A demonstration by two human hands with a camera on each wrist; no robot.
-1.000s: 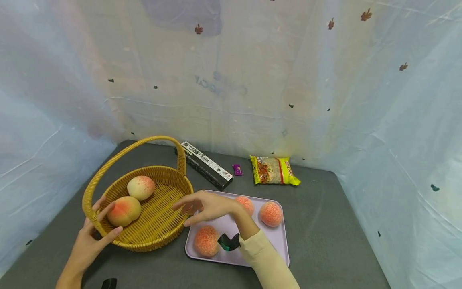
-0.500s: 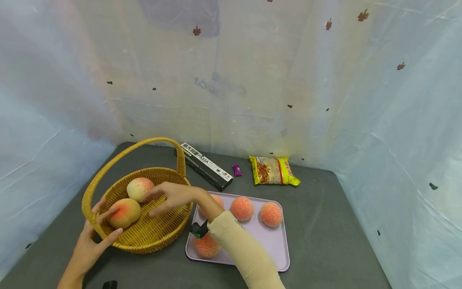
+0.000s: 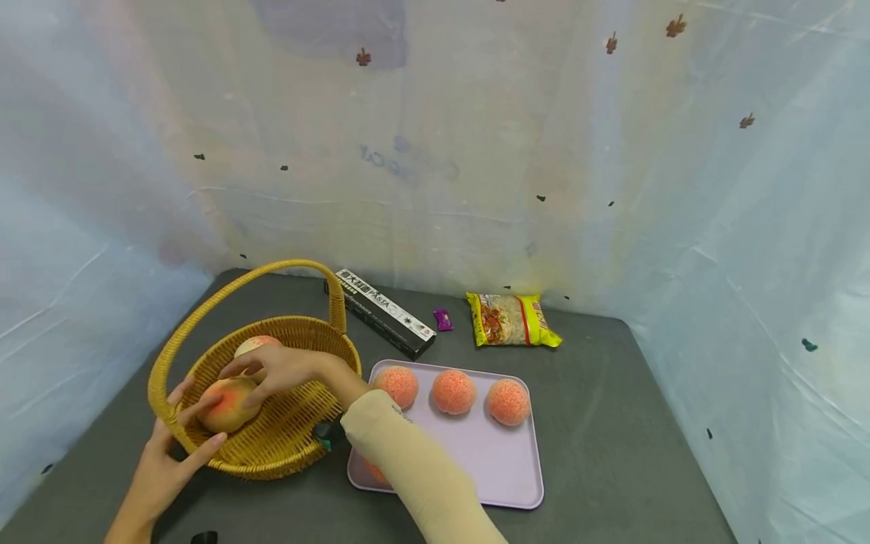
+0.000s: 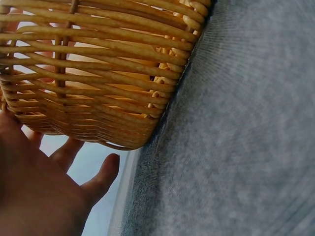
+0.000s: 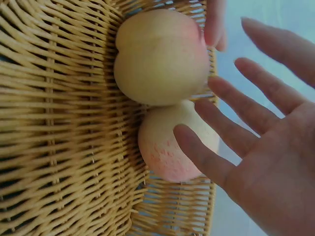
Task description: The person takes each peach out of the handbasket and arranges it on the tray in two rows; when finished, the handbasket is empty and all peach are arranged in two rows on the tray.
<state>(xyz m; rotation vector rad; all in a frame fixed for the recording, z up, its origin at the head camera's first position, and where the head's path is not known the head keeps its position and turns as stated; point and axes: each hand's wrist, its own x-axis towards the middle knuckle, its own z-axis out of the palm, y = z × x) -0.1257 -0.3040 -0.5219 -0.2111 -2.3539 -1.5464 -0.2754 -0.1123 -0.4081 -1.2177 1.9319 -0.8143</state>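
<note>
A yellow wicker basket [image 3: 272, 468] with a tall arched handle stands at the left of the table. My left hand [image 3: 158, 472] grips its left side, thumb over the near rim and some fingers inside. One left fingertip touches the nearer peach [image 3: 227, 414], yellow with a red blush. Behind that lies a paler, pink-speckled peach [image 3: 255, 344], partly covered by my right hand [image 3: 285, 369]. In the right wrist view, the right fingers [image 5: 236, 130] are spread and extended above both peaches. They do not close round either one. The left wrist view shows the basket's woven wall [image 4: 98, 83] from outside.
Right of the basket lies a lilac tray [image 3: 496, 472] with several orange-pink speckled balls [image 3: 454, 391], one mostly behind the right sleeve. Further back are a black pasta box [image 3: 387, 313], a small purple packet [image 3: 443, 319] and a yellow noodle packet [image 3: 513, 320]. Plastic sheeting surrounds the table.
My right hand has moved left from between the basket and the tray, into the basket over the peaches. The left hand stays at the basket's left side.
</note>
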